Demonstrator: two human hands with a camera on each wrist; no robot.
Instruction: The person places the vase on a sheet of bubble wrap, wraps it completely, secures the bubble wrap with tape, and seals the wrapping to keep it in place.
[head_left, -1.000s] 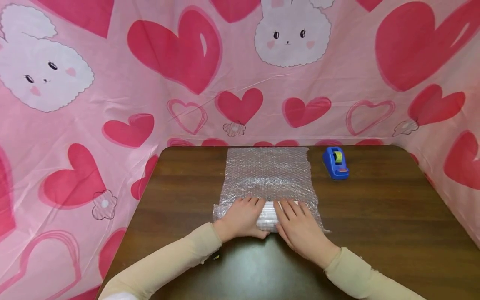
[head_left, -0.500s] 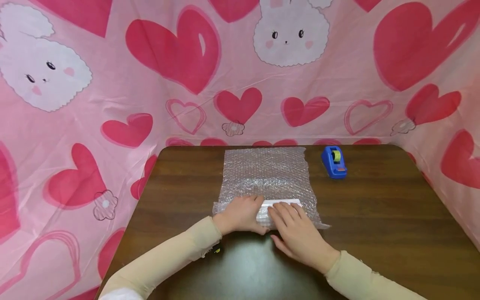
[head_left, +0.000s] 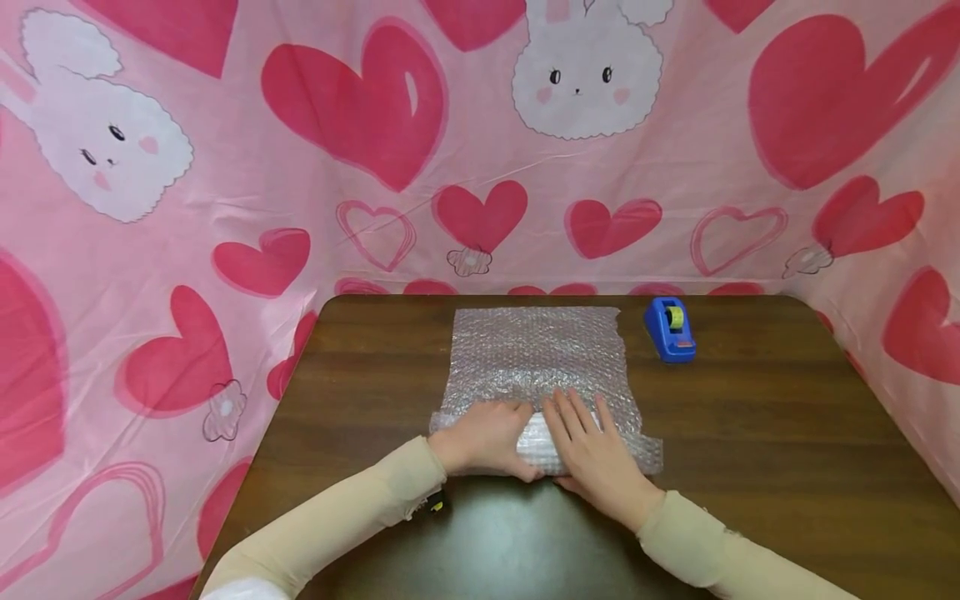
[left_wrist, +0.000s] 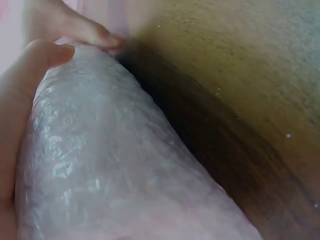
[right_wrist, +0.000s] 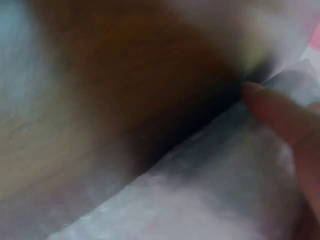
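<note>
A sheet of clear bubble wrap [head_left: 536,350] lies on the table. Its near end is wound around something white, making a bubble-wrapped roll [head_left: 538,446]; what the white thing is lies hidden inside. My left hand [head_left: 483,437] grips the left part of the roll, fingers over the top and thumb along the near side. On the right part rests my right hand [head_left: 600,454], its fingers straight and spread over the top, the thumb low at the near edge. From the left wrist, the roll [left_wrist: 110,150] fills the view, with the left thumb [left_wrist: 50,55] along it.
A blue tape dispenser [head_left: 671,329] with yellowish tape stands at the back right of the brown wooden table [head_left: 765,433]. A pink cloth with hearts and rabbits [head_left: 480,125] hangs around the table's back and sides.
My right hand lifted slightly and shifted its grip, then flattened its fingers over the roll. The wrap's flap at the right now lies more exposed. My left hand stays on the roll.
</note>
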